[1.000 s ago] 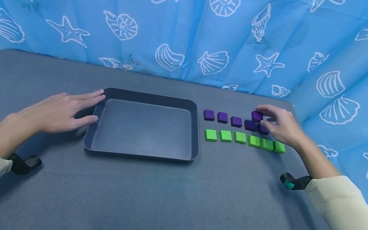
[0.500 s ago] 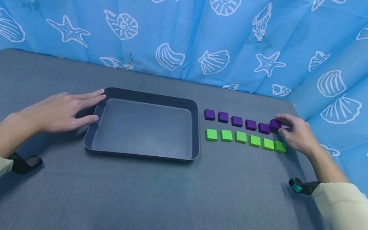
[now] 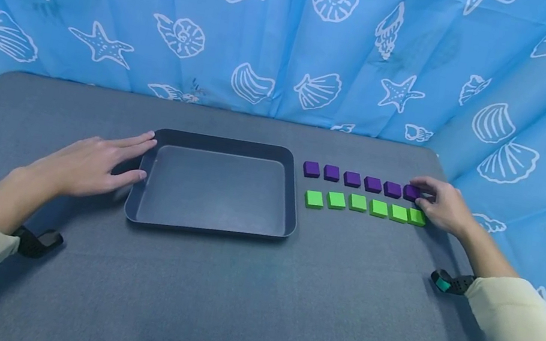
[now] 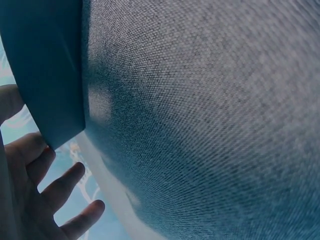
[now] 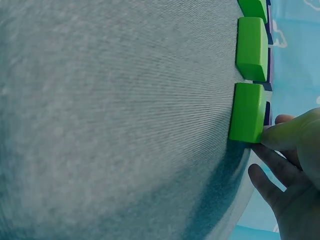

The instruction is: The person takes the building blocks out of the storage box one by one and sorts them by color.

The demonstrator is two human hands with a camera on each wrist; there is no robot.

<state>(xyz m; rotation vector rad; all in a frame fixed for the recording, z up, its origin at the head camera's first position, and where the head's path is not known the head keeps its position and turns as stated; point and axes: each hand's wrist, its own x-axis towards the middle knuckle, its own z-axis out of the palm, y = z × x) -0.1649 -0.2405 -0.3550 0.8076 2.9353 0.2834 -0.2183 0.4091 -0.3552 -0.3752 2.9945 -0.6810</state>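
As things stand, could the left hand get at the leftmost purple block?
Probably yes: the left hand lies flat at the tray edge, and only that low tray sits between it and the leftmost purple block.

There are six purple blocks [image 3: 361, 180] in one row on the counter [image 3: 250, 300] and six green blocks [image 3: 366, 206] in a second row just nearer the person. One dark tray [image 3: 293, 211] lies beside them. Two hands show, one left hand [image 3: 87, 165] and one right hand [image 3: 444, 207].
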